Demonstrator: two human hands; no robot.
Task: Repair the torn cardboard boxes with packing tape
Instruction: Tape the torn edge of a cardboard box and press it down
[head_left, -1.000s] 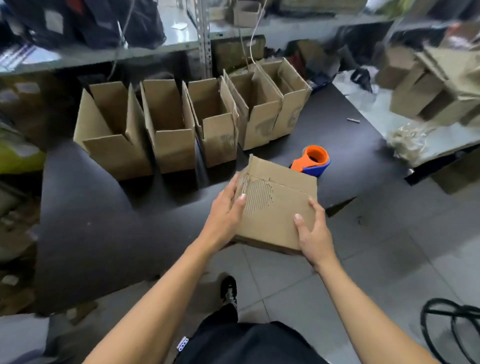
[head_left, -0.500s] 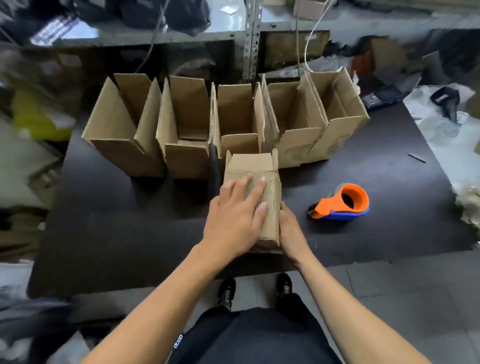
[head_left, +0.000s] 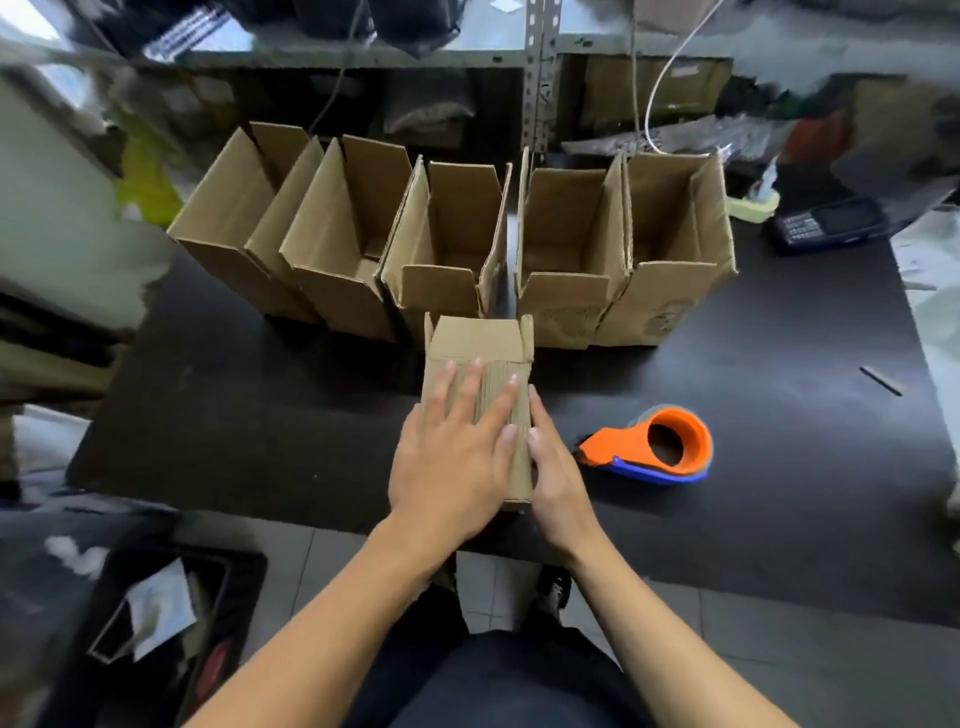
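A small cardboard box lies on its side near the front edge of the black table, its top face scuffed down to the corrugation. My left hand rests flat on that face with fingers spread and straight. My right hand lies against the box's right side, fingers straight along it. An orange and blue tape dispenser sits on the table just right of my right hand, untouched.
Several open cardboard boxes stand in a row behind the small box. A dark handset lies at the table's far right, a small dark stick near the right edge. Metal shelving rises behind. A dark bin sits on the floor at left.
The box came from being held over the table's edge down onto the table in front of the row. My left hand moved on top of it; my right hand moved to its side.
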